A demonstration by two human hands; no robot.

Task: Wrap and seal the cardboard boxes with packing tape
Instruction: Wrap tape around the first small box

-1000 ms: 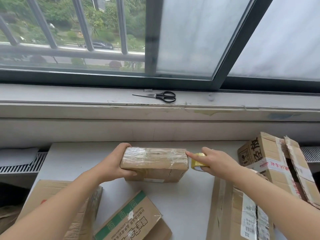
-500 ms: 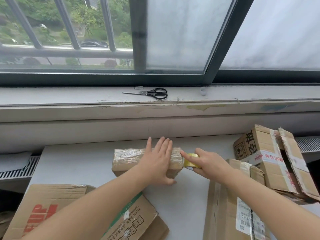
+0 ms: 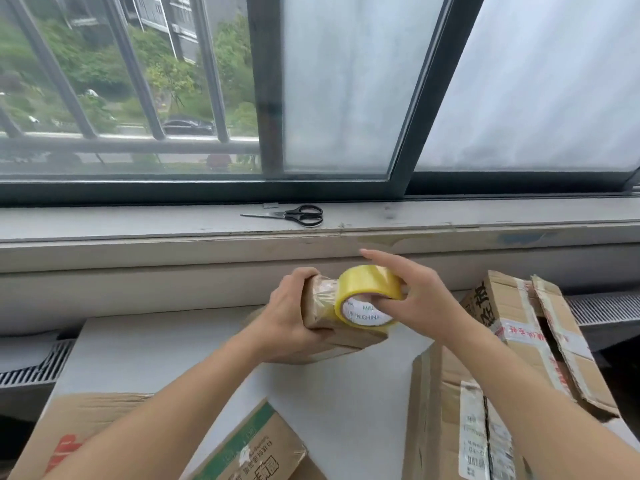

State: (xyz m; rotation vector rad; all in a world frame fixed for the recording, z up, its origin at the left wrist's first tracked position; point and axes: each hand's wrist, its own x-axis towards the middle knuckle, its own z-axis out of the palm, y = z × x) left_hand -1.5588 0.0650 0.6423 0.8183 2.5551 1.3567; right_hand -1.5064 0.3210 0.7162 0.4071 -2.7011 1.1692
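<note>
A small cardboard box (image 3: 346, 336), partly wrapped in clear tape, is lifted off the white table (image 3: 152, 348). My left hand (image 3: 294, 317) grips its left end from the side and underneath. A yellow roll of packing tape (image 3: 367, 296) sits against the box's top right. My right hand (image 3: 415, 299) holds the roll, thumb in its white core, index finger stretched out above it. The box's right end is hidden behind the roll and my right hand.
Black-handled scissors (image 3: 294, 215) lie on the window sill. Larger cardboard boxes stand around: one at the left front (image 3: 69, 431), one with a green stripe (image 3: 256, 448), one at the right front (image 3: 446, 417), an opened one at the right (image 3: 519, 327). Radiator grilles flank the table.
The small box was lying on the table with my left hand flat on its top. Now my left hand grips it and has raised it; the roll has come up onto the box.
</note>
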